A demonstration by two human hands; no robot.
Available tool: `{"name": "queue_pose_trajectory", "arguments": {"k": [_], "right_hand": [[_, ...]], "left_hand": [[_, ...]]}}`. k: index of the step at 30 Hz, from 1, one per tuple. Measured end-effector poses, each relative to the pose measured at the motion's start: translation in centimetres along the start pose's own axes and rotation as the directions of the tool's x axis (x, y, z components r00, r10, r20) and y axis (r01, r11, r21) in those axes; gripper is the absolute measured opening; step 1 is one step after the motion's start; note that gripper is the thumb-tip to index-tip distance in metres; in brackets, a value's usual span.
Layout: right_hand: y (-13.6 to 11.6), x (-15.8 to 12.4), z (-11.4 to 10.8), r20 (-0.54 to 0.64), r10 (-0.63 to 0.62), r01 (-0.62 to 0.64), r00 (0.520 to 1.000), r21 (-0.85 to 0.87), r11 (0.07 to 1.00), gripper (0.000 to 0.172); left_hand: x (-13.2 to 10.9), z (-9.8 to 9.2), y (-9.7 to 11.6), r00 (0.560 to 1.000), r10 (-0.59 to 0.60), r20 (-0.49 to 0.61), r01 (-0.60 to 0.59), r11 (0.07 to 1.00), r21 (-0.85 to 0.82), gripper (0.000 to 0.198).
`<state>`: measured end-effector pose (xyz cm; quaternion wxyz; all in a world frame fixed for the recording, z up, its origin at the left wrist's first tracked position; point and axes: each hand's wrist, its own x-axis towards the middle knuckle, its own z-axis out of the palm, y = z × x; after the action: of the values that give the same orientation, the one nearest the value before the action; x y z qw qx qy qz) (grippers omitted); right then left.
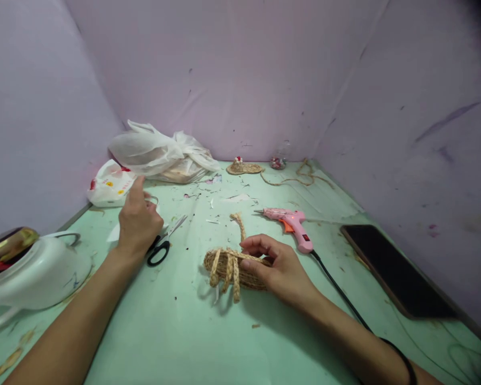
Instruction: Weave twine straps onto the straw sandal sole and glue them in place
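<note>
My right hand [278, 264] holds a small oval piece of woven straw [246, 272] just above the green table, thumb in front and fingers behind. Several short braided strips hang over its left part, and one braid end [238, 223] sticks up behind it. My left hand [139, 219] is raised beside black-handled scissors [159, 251], its index finger pointing forward; whether anything is between its other fingers is hidden. To the right of the woven piece lies a pink glue gun [291, 222] with an orange trigger.
A white plastic bag [164, 152] and a printed packet [112, 187] lie at the back left. Near the back wall are a small straw slipper [244, 168], a jar of beads [278, 160] and twine [304, 174]. A phone [396, 270] lies right, a white container [44, 272] left.
</note>
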<state>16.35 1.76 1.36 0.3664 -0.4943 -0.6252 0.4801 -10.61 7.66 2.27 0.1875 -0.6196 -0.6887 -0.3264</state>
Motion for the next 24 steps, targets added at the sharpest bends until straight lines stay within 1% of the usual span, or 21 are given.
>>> {"name": "queue_pose_trajectory", "arguments": {"k": [1,2,3,4,6,8,10,12,13,14,16,17,19,21,22,24], "right_hand": [[0.0,0.0,0.0,-0.004,-0.006,0.005,1.0,-0.01,1.0,0.018],[0.0,-0.1,0.0,-0.008,-0.011,0.011,1.0,-0.018,1.0,0.017],[0.1,-0.1,0.0,-0.012,-0.016,0.015,1.0,-0.026,1.0,0.016],[0.1,-0.1,0.0,-0.013,-0.018,0.017,1.0,-0.031,0.999,0.016],[0.2,-0.2,0.0,-0.009,-0.021,0.021,1.0,-0.032,0.999,0.016],[0.2,-0.1,0.0,-0.004,-0.022,0.022,1.0,-0.023,0.999,0.016],[0.3,-0.1,-0.1,-0.008,-0.026,0.026,1.0,-0.009,1.0,0.016],[0.3,0.0,-0.1,-0.006,-0.028,0.028,1.0,0.009,1.0,0.016],[0.3,0.1,-0.1,-0.002,-0.029,0.029,1.0,0.022,0.999,0.016],[0.3,0.1,-0.2,0.005,-0.031,0.031,0.999,0.039,0.999,0.017],[0.3,0.2,-0.3,0.015,-0.04,0.039,0.999,0.07,0.997,0.018],[0.3,0.2,-0.3,0.014,-0.048,0.047,0.999,0.077,0.996,0.019],[0.3,0.2,-0.4,0.005,-0.071,0.07,0.997,0.065,0.995,0.019],[0.2,0.1,-0.4,0.003,-0.098,0.098,0.995,0.028,0.995,0.019],[0.2,0.1,-0.5,0.01,-0.11,0.11,0.994,0.01,0.994,0.018],[0.2,0.1,-0.5,0.037,-0.124,0.125,0.992,-0.008,0.992,0.017]], "left_hand": [[-0.1,0.0,0.4,1.0,0.002,-0.001,-0.002,0.997,-0.075,0.071],[-0.3,-0.1,0.7,1.0,0.003,0.007,-0.002,0.989,-0.146,0.071],[-0.4,-0.1,1.1,1.0,0.005,0.026,0.0,0.98,-0.2,0.066],[-0.5,-0.2,1.5,0.999,0.0,0.05,0.012,0.971,-0.24,0.055],[-0.9,-0.5,2.3,0.996,-0.046,0.081,0.071,0.941,-0.33,0.031],[-1.2,-0.9,3.3,0.987,-0.115,0.111,0.153,0.889,-0.432,0.021],[-1.5,-1.4,4.3,0.963,-0.158,0.219,0.25,0.828,-0.502,0.019],[-1.9,-1.8,5.2,0.914,-0.157,0.375,0.349,0.774,-0.528,0.023],[-2.0,-2.1,5.6,0.887,-0.129,0.442,0.379,0.752,-0.539,0.024],[-2.2,-2.3,5.9,0.866,-0.074,0.495,0.383,0.734,-0.561,0.022],[-2.6,-2.7,6.3,0.818,0.105,0.566,0.343,0.7,-0.626,0.018],[-2.9,-2.9,6.3,0.781,0.205,0.589,0.32,0.679,-0.661,0.024],[-3.3,-3.4,6.3,0.685,0.368,0.629,0.314,0.63,-0.71,0.035],[-3.6,-3.7,6.3,0.608,0.452,0.653,0.335,0.599,-0.727,0.039],[-3.8,-3.8,6.3,0.583,0.474,0.66,0.341,0.595,-0.728,0.043],[-4.1,-3.8,6.4,0.559,0.48,0.675,0.362,0.592,-0.721,0.051]]}}
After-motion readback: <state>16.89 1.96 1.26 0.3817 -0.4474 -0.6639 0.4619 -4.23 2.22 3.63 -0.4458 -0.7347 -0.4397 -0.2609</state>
